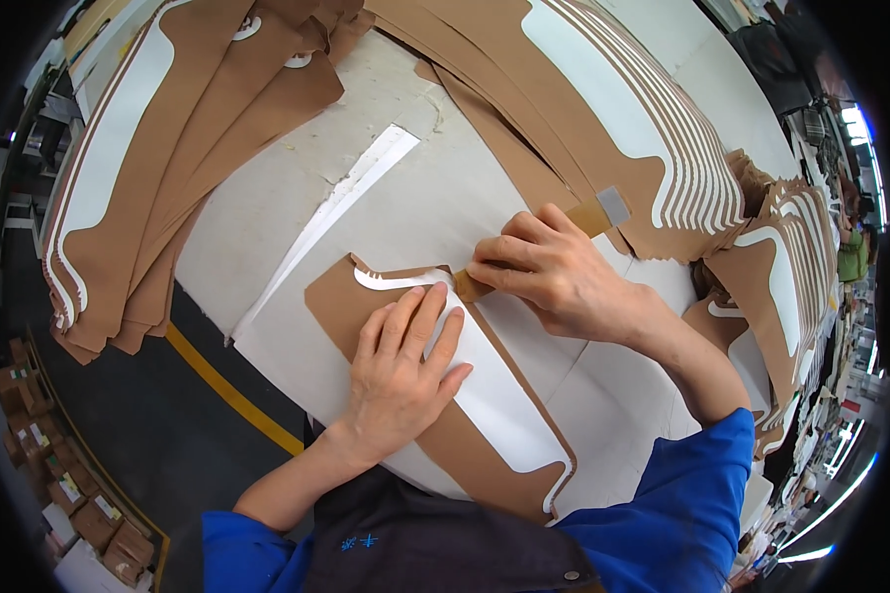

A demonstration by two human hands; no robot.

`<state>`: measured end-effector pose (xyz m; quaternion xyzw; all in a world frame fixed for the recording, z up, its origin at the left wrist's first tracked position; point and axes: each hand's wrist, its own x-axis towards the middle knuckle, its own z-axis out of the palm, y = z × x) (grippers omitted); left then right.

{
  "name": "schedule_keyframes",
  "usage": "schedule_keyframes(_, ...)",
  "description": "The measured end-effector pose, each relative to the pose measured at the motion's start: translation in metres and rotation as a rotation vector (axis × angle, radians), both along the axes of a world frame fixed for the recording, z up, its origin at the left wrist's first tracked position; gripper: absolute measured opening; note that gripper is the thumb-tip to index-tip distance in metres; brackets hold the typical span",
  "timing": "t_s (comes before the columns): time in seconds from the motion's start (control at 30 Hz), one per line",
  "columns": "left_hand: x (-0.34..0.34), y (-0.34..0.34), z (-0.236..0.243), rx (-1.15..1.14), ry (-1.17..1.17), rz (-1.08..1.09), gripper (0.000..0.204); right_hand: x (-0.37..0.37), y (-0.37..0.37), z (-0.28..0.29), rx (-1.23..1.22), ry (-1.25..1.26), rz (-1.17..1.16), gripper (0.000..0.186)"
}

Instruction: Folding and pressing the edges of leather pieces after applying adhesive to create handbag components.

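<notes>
A brown sheet piece (494, 479) with a white backing panel (499, 415) lies on the pale work table in front of me. My left hand (400, 376) rests on it palm down, fingers stretched out near its far edge. That far edge is notched and partly folded up along a white curved strip (396, 282). My right hand (564, 272) is closed around a flat tan tool (591, 215) with a grey, square metal-like end pointing away to the right. The tool's other end touches the piece's far right corner.
Fanned stacks of similar brown-and-white pieces lie at the far left (119, 168), far right (603, 109) and right side (786, 287). A white strip (341, 212) lies on the table (267, 178). Cardboard boxes (94, 514) stand on the floor at lower left, past a yellow line (227, 385).
</notes>
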<state>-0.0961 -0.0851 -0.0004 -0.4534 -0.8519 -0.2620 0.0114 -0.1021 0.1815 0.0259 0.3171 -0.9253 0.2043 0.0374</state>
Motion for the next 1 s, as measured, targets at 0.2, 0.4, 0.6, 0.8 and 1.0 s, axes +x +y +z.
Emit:
schedule_keyframes(0.2,-0.007,0.0,0.003,-0.049,-0.029,-0.021,0.058,-0.016,0.004,0.002,-0.011,-0.015,0.065,0.037)
schedule_keyframes(0.4,-0.012,-0.004,-0.002,-0.046,-0.042,-0.033,0.064,-0.034,0.008,0.002,-0.008,-0.027,0.162,0.036)
schedule_keyframes(0.6,-0.012,-0.006,0.0,-0.042,-0.037,-0.008,0.066,-0.054,0.008,0.005,0.0,-0.052,0.265,0.033)
schedule_keyframes(0.8,-0.015,-0.008,0.0,-0.065,-0.008,0.015,0.061,-0.076,0.003,0.008,-0.003,-0.094,0.363,0.029)
schedule_keyframes(1.0,-0.018,-0.009,0.001,-0.007,-0.012,0.02,0.059,-0.097,-0.007,0.02,0.101,-0.129,0.47,0.021)
